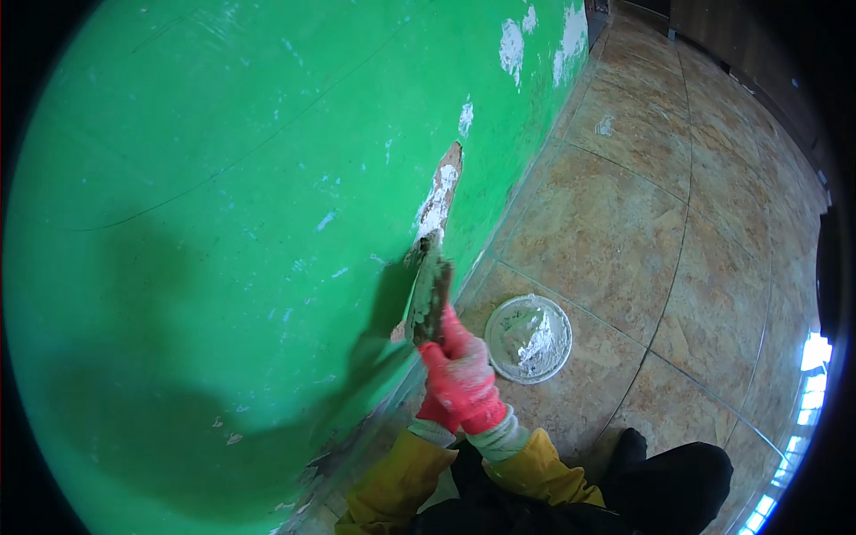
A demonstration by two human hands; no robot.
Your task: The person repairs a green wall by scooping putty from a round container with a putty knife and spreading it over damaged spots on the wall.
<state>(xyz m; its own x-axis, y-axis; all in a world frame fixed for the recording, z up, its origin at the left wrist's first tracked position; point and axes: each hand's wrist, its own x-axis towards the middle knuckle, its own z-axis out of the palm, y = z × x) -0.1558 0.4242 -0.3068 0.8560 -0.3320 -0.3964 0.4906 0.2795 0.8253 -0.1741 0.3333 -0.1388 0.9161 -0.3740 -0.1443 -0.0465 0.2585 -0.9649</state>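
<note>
Both my hands wear red-coated gloves with pale knit cuffs and are pressed together low beside the green wall (294,205). My right hand (473,379) lies over my left hand (436,408) and hides much of it. They are closed together around a putty knife (428,299), whose handle is covered by the gloves. Its blade, smeared with grey-white filler and slightly blurred, points up along the wall. The tip meets the lower end of a long chipped patch (436,201), brown at its edges and partly coated with white putty.
A round tub (493,358) holding a heap of white putty stands on the brown tiled floor (606,223), just right of my hands. More white patches (511,49) mark the wall farther off. My dark-clad leg (682,486) is at lower right. Dark furniture (722,31) stands at the far right.
</note>
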